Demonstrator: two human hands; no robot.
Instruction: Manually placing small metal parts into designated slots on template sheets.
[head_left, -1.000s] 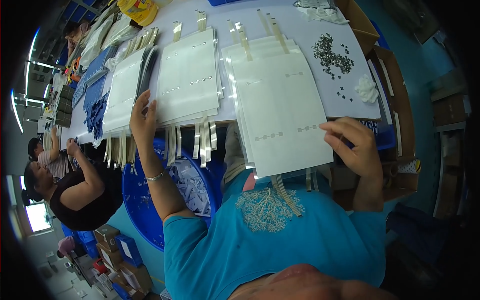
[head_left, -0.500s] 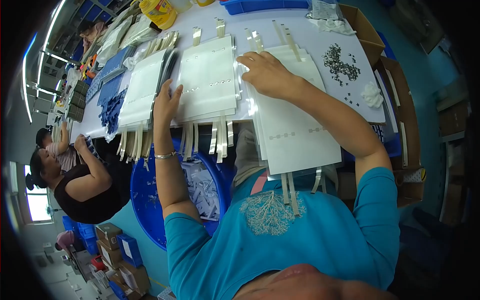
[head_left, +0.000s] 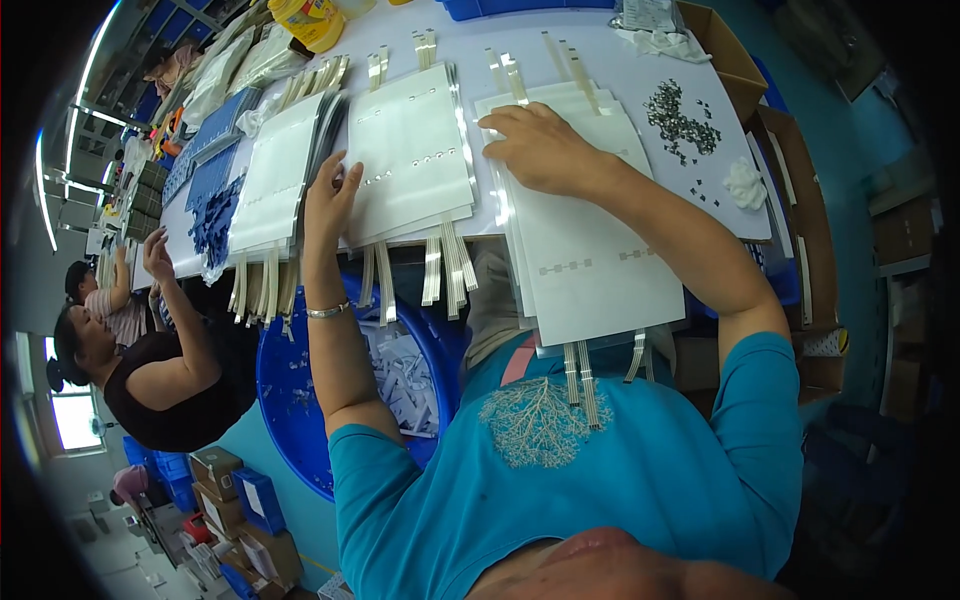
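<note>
Three stacks of thin white sheets with flat silvery ribbon tails at both ends lie side by side in front of me. My left hand (head_left: 332,198) is open, thumb and fingers apart, at the left edge of the middle stack (head_left: 405,140). The left stack (head_left: 272,180) lies just beyond it. My right hand (head_left: 545,150) rests open on the upper part of the right stack (head_left: 600,290), fingertips at its left edge. That stack hangs over the table's front edge toward my body. Small shiny metal pieces sit in rows on the middle stack.
Loose metal pieces (head_left: 680,120) are heaped at the right, near a crumpled white cloth (head_left: 744,187). A blue tub (head_left: 285,430) with white scraps stands below the table. Cardboard boxes (head_left: 725,60) flank the right side. A co-worker (head_left: 165,380) sits at the left.
The left and middle stacks appear slightly farther left, and my left hand is a little higher. My right hand stays on the right stack. The co-worker's hand has risen.
</note>
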